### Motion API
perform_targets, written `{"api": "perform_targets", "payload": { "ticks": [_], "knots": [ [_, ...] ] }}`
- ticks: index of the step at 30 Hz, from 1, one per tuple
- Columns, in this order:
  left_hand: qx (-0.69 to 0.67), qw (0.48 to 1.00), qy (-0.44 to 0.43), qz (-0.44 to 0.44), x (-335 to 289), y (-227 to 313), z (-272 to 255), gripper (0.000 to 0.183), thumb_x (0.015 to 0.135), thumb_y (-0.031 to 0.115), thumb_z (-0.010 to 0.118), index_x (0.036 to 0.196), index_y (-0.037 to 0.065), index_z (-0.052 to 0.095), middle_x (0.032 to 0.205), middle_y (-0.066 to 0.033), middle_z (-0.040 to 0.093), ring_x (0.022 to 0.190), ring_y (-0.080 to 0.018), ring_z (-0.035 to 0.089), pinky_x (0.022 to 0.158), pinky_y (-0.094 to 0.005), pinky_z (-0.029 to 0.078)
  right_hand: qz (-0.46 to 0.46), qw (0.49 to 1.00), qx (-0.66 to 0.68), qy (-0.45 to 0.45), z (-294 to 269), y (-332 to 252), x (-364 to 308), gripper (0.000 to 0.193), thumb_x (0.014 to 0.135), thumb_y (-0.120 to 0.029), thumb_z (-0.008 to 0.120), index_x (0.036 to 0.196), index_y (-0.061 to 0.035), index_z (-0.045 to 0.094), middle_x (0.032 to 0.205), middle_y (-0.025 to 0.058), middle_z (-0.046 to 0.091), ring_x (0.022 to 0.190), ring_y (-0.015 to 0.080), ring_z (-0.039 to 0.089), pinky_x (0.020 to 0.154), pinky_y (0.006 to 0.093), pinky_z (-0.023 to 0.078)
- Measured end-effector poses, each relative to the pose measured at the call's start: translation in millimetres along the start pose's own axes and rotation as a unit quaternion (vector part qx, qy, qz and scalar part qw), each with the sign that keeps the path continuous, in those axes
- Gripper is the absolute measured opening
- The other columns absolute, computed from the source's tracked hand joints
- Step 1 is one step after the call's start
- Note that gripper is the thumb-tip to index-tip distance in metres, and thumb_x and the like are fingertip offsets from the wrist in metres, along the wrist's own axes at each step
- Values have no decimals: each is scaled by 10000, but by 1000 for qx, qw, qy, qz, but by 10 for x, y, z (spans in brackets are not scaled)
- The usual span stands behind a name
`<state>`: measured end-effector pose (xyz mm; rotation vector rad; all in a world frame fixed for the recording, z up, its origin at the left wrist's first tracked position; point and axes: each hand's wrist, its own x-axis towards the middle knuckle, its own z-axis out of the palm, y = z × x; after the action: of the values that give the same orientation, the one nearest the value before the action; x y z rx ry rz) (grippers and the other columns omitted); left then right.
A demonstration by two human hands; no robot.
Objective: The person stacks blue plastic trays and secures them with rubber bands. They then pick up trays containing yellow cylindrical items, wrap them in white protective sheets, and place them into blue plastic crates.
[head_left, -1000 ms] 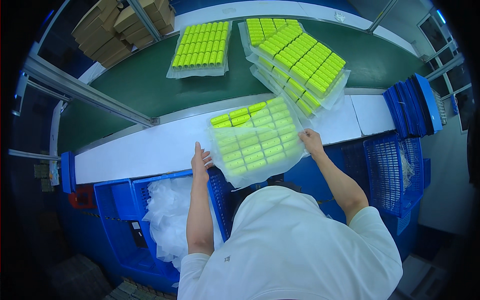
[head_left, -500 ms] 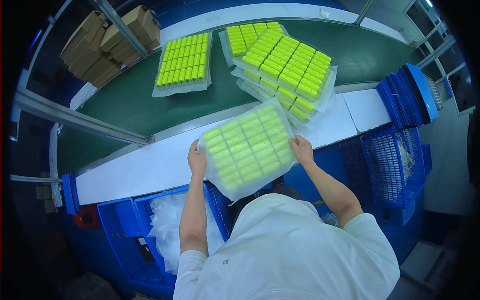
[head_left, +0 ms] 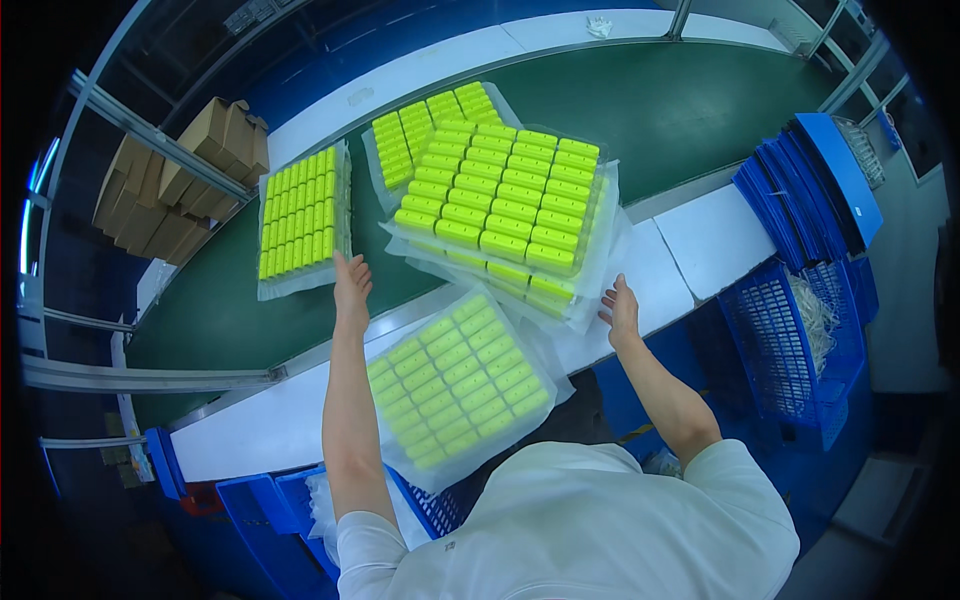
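A tray of yellow-green cylindrical cells under a translucent white sheet (head_left: 462, 378) lies at the near white ledge, partly overhanging toward me. Neither hand is on it. My left hand (head_left: 351, 283) is open beyond its left side, by the near right corner of a tray of cells (head_left: 298, 220) at the far left; whether it touches that corner, I cannot tell. Just right of a stack of cell trays (head_left: 505, 200), my right hand (head_left: 621, 308) is open with fingers spread, holding nothing. White sheets stick out between the stacked trays. Another tray of cells (head_left: 418, 130) sits partly behind the stack.
The trays stand on a green conveyor belt (head_left: 680, 105) edged by a white ledge (head_left: 240, 425). Blue folded panels (head_left: 800, 190) are stacked at the right, above a blue basket (head_left: 775, 340). Cardboard boxes (head_left: 190, 175) stand far left. A metal post (head_left: 160, 375) crosses at left.
Both hands have let go of the sheet-covered tray, which has come down toward me. My left hand has moved forward and left; my right has opened beside the stack. The view has shifted.
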<state>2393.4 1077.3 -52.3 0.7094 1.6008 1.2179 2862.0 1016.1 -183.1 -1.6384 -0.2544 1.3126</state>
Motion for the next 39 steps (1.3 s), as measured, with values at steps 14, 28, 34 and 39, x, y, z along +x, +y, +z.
{"api": "perform_targets", "payload": {
  "ticks": [14,28,34,39],
  "knots": [
    [-83,968,-146,-186,522,-669,1869,592,1030,517,425,1460,113,469,1434,-81,548,1290,-258,542,1079,-443,436,-12,963,97,-252,-83,-916,1539,600,1026,-458,498,1420,-6,500,1346,145,591,1182,242,587,990,360,481],
    [-41,987,-79,-132,-594,-1037,2868,717,1034,589,377,1558,102,336,1568,-84,410,1427,-261,382,1161,-418,288,-49,991,-81,-96,-1187,-2091,2551,677,971,-520,572,1407,-4,520,1396,158,565,1289,282,531,1022,397,460],
    [60,994,-91,-26,-801,-339,3323,644,1040,407,502,1550,65,305,1515,-145,443,1385,-278,432,1133,-442,345,-221,890,-342,-204,-1028,-2673,1744,698,869,-543,667,1295,8,616,1328,200,610,1241,303,570,995,388,463],
    [70,988,-135,25,-881,-290,3485,608,1019,165,540,1549,50,264,1470,-145,470,1298,-266,511,1058,-404,439,-289,885,-319,-175,-1099,-2507,1939,407,820,-352,710,1030,-6,753,976,161,737,901,268,678,822,364,522]
  ]
}}
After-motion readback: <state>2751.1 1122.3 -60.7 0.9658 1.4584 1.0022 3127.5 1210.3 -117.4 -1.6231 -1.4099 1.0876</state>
